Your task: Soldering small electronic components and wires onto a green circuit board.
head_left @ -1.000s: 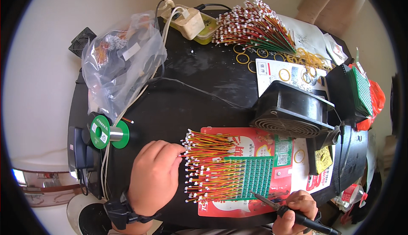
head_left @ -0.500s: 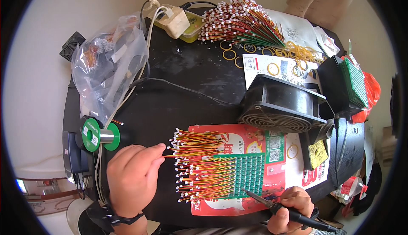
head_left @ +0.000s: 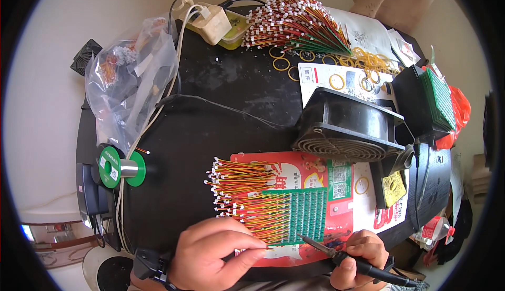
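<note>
My left hand [head_left: 218, 251] is pinched at the near edge of a green circuit board [head_left: 300, 212], its fingertips closed on what looks like a thin solder wire at the board's lower left corner. Rows of red, yellow and black wires with white plugs [head_left: 239, 186] fan leftward from the board. My right hand [head_left: 357, 257] grips a black soldering iron [head_left: 336, 251], whose tip touches the board's near edge. The board lies on a red printed sheet [head_left: 294, 167].
A black fan [head_left: 347, 128] stands behind the board. A green solder spool [head_left: 118, 167] is at left, a clear plastic bag [head_left: 129, 80] behind it. A bundle of plugged wires [head_left: 294, 22], yellow rubber bands [head_left: 363, 62], a beige power strip [head_left: 208, 17] and stacked green boards [head_left: 439, 99] lie around the black table [head_left: 226, 88].
My left hand has slid from the wire plugs at left down to the board's near edge. The soldering iron tip has come onto that edge. The view has shifted.
</note>
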Motion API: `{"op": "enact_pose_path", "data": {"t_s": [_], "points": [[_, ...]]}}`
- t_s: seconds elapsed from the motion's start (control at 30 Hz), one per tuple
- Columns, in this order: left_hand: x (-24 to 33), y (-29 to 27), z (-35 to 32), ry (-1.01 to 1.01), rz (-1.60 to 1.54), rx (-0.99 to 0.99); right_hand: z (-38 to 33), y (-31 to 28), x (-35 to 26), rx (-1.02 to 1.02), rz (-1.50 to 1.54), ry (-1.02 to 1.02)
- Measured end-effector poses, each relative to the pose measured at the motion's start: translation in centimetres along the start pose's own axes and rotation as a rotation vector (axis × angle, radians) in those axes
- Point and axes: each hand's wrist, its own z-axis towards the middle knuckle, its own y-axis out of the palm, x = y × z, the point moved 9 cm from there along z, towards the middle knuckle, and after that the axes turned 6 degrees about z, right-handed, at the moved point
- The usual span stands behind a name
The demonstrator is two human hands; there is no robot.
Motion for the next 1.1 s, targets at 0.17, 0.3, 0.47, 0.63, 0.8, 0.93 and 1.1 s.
{"op": "enact_pose_path", "data": {"t_s": [0.17,0.3,0.47,0.63,0.8,0.93,1.1], "points": [[0.4,0.9,-0.2,0.032,0.006,0.121,0.2,0.5,0.0,-0.031,0.012,0.01],[0.9,1.8,-0.4,0.137,0.143,0.113,0.2,0.5,0.2,-0.045,-0.004,0.014],[1.9,2.9,-1.2,0.335,0.25,-0.005,0.1,0.9,-0.1,-0.053,-0.013,0.011],[2.7,3.7,-1.1,0.4,0.357,0.062,0.2,0.6,0.1,-0.065,-0.016,0.01],[3.3,4.4,-1.3,0.447,0.501,0.0,0.3,0.7,0.2,-0.107,-0.016,0.01],[2.9,4.6,-1.5,0.432,0.528,0.004,0.3,0.8,0.2,-0.119,0.003,0.017],[2.2,5.2,-1.3,0.405,0.598,0.008,0.2,1.0,0.3,-0.176,0.019,0.023]]}}
